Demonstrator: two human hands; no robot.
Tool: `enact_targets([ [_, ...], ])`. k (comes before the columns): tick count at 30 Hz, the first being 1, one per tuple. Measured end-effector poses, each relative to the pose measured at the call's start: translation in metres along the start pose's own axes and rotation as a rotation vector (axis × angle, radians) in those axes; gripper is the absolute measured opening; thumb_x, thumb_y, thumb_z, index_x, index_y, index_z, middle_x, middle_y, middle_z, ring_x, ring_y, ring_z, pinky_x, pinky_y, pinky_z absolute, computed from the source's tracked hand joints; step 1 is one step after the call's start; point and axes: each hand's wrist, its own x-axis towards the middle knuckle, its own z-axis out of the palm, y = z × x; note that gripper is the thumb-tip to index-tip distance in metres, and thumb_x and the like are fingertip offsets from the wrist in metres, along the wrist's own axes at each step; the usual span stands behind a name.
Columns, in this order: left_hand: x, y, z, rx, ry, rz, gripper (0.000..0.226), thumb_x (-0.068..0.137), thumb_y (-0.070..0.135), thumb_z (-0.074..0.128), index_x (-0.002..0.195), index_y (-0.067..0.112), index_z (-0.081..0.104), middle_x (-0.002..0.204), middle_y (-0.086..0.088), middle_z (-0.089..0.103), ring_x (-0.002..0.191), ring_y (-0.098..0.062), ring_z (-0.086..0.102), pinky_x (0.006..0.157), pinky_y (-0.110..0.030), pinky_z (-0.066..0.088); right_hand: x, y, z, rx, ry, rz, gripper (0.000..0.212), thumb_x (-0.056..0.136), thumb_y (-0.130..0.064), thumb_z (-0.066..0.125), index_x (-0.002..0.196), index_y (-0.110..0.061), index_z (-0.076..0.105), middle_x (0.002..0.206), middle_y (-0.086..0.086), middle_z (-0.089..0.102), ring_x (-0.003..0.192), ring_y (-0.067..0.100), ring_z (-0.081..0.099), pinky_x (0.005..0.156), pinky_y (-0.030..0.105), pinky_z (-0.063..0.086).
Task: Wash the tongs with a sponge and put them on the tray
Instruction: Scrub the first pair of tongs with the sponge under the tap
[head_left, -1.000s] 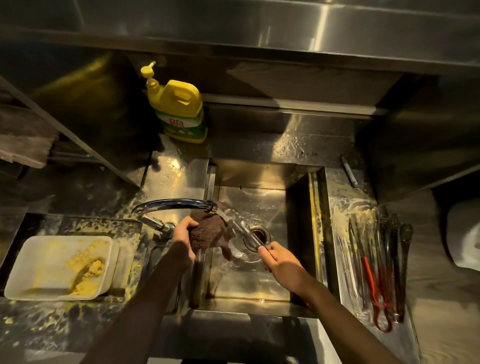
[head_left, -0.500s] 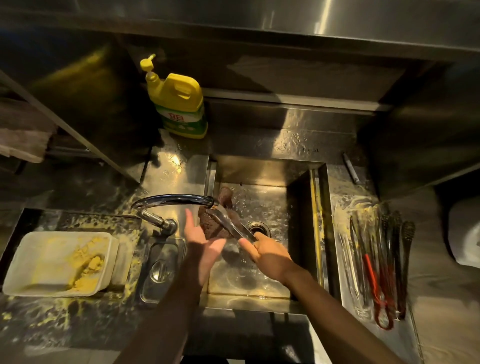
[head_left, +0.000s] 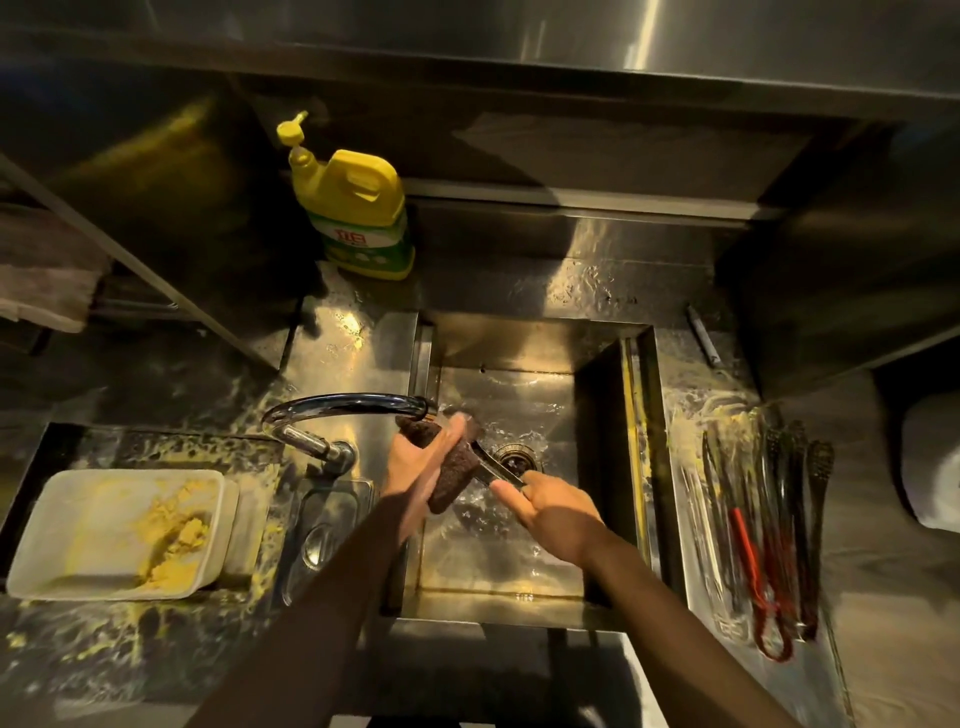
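Note:
My right hand (head_left: 553, 512) grips the handle end of metal tongs (head_left: 496, 465) over the steel sink (head_left: 519, 577). The tongs slant up-left toward the faucet spout. My left hand (head_left: 421, 462) presses a dark brown sponge (head_left: 452, 475) around the tongs' front half, which the sponge hides. Water runs from the spout onto the sponge. On the right of the sink lies a clear tray (head_left: 698, 525) holding several tongs (head_left: 763, 525), some with red handles.
A curved chrome faucet (head_left: 332, 410) arcs over the sink's left edge. A yellow detergent bottle (head_left: 358, 208) stands behind. A white container (head_left: 104, 535) with yellow residue sits on the messy left counter, beside a small steel pan (head_left: 322, 535). A pen (head_left: 702, 335) lies at back right.
My left hand let the sponge go half a second ago, fingers spread, and now holds it wrapped on the tongs again. The right hand kept its grip and shifted slightly.

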Motion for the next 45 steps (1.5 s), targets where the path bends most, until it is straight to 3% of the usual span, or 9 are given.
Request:
enact_targets([
  [4,0.005,-0.002,0.009,-0.432,-0.058,-0.139,0.069,0.075,0.043,0.079,0.124,0.007,0.047,0.118,-0.015,0.067,0.110,-0.033,0.065,0.102,-0.052,0.046,0.001,-0.011,0.005,-0.014,-0.014,-0.049,0.063,0.099,-0.064,0.035,0.081,-0.010,0.062,0.084,0.000,0.056,0.085,0.022,0.059,0.085,0.039,0.045],
  [10,0.015,-0.004,0.006,-0.109,0.058,-0.036,0.102,0.048,0.084,0.070,0.116,0.009,0.062,0.115,-0.010,0.070,0.105,-0.027,0.065,0.101,-0.049,0.048,0.009,0.008,-0.016,-0.072,-0.036,-0.045,0.064,0.094,-0.073,0.037,0.093,-0.013,0.059,0.085,0.003,0.063,0.076,0.019,0.060,0.073,0.038,0.047],
  [14,0.014,0.001,0.014,-0.308,0.053,-0.078,0.049,0.083,0.058,0.065,0.105,0.015,0.057,0.103,-0.006,0.065,0.094,-0.023,0.063,0.096,-0.041,0.048,0.006,-0.015,0.004,-0.143,-0.030,-0.070,0.063,0.098,-0.068,0.029,0.064,-0.019,0.050,0.075,-0.006,0.045,0.076,0.019,0.054,0.074,0.035,0.041],
  [19,0.023,-0.001,-0.006,0.074,0.093,0.120,0.050,0.080,0.048,0.073,0.109,0.008,0.066,0.099,-0.004,0.069,0.103,-0.026,0.065,0.089,-0.036,0.051,0.007,0.009,-0.012,-0.143,-0.092,-0.031,0.059,0.091,-0.077,0.033,0.082,-0.022,0.054,0.077,0.000,0.061,0.069,0.016,0.058,0.062,0.032,0.044],
  [23,0.020,0.001,0.002,-0.188,0.135,-0.037,0.046,0.089,0.039,0.067,0.122,0.008,0.056,0.114,-0.014,0.067,0.103,-0.030,0.065,0.089,-0.048,0.056,0.010,-0.009,-0.002,-0.141,-0.080,-0.043,0.061,0.094,-0.073,0.034,0.084,-0.017,0.056,0.079,0.002,0.061,0.071,0.019,0.059,0.063,0.034,0.043],
  [29,0.026,0.012,-0.017,0.283,0.085,0.250,0.032,0.091,0.038,0.065,0.097,0.007,0.070,0.092,-0.010,0.072,0.089,-0.026,0.069,0.078,-0.036,0.057,0.012,0.003,-0.027,-0.365,-0.044,-0.159,0.072,0.091,-0.077,0.025,0.087,-0.017,0.064,0.095,0.002,0.062,0.082,0.018,0.062,0.075,0.036,0.051],
  [35,0.020,0.008,-0.023,-0.507,0.064,-0.025,0.022,0.096,0.023,0.044,0.089,0.010,0.060,0.083,-0.012,0.065,0.074,-0.025,0.063,0.067,-0.035,0.051,0.000,0.019,-0.031,-0.250,0.058,-0.137,0.069,0.098,-0.064,0.028,0.083,-0.016,0.076,0.104,0.000,0.056,0.084,0.014,0.058,0.078,0.033,0.046],
  [41,0.017,-0.002,-0.016,-0.694,-0.003,-0.120,0.019,0.093,0.026,0.048,0.094,0.010,0.057,0.077,-0.007,0.060,0.071,-0.019,0.061,0.068,-0.033,0.052,-0.010,0.018,-0.002,-0.225,0.080,-0.214,0.069,0.098,-0.064,0.026,0.078,-0.018,0.074,0.108,-0.005,0.055,0.079,0.009,0.059,0.078,0.031,0.050],
  [45,0.023,-0.013,-0.018,-0.679,-0.066,-0.153,0.058,0.089,0.042,0.049,0.134,0.005,0.049,0.127,-0.019,0.060,0.118,-0.031,0.058,0.101,-0.051,0.046,-0.008,0.007,0.010,-0.174,0.045,-0.168,0.066,0.102,-0.060,0.028,0.062,-0.018,0.060,0.116,0.007,0.058,0.100,0.022,0.062,0.089,0.035,0.048],
])
